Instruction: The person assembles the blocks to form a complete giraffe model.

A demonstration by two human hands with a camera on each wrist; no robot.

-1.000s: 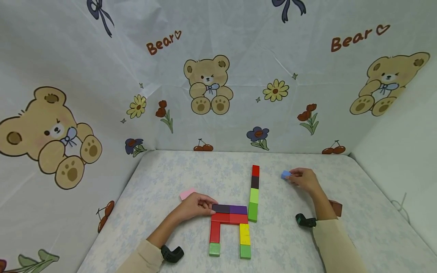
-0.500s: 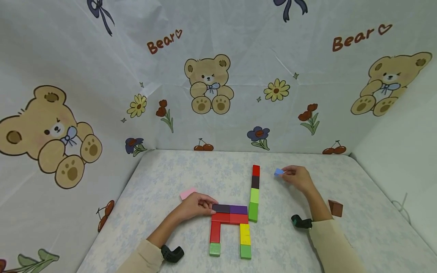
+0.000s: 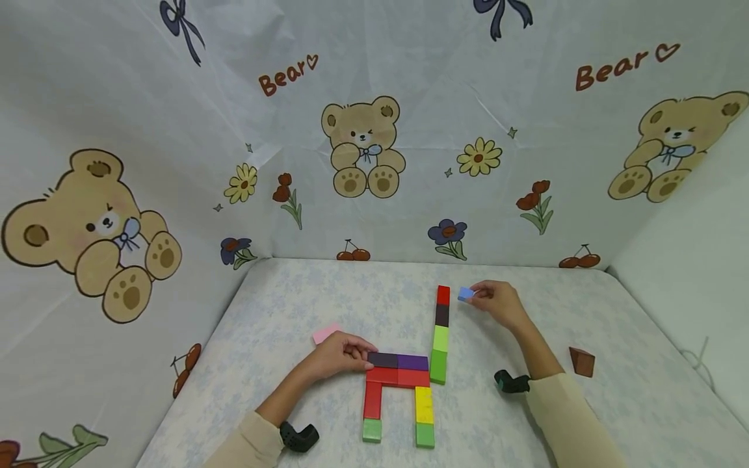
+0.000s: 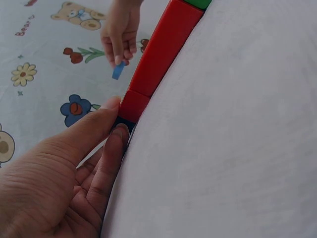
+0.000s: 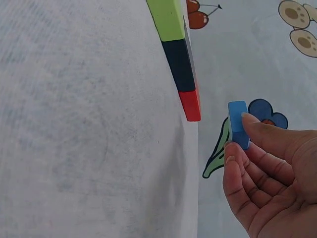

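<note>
My right hand [image 3: 499,303] pinches a small blue block [image 5: 237,116] between thumb and fingers, just right of the upper end of a column of blocks. That column has a red block [image 3: 443,295] on top, then a dark block [image 3: 441,315], a light green block [image 3: 441,338] and a green block [image 3: 438,367]. My left hand [image 3: 338,356] pinches the left end of a black block [image 3: 383,360], which lies beside a purple block [image 3: 413,363]. Below them run red blocks [image 3: 383,376], with two legs ending in green blocks [image 3: 372,429]; one leg includes a yellow block [image 3: 424,404].
A pink block [image 3: 325,333] lies behind my left hand, partly covered by it. Far to the right sits a brown wedge-shaped block [image 3: 582,361]. The patterned cloth wall [image 3: 404,227] rises along the table's back edge.
My right hand has carried the blue block leftward, close to the red end of the column. My left hand keeps its place on the black block. The head view has shifted slightly.
</note>
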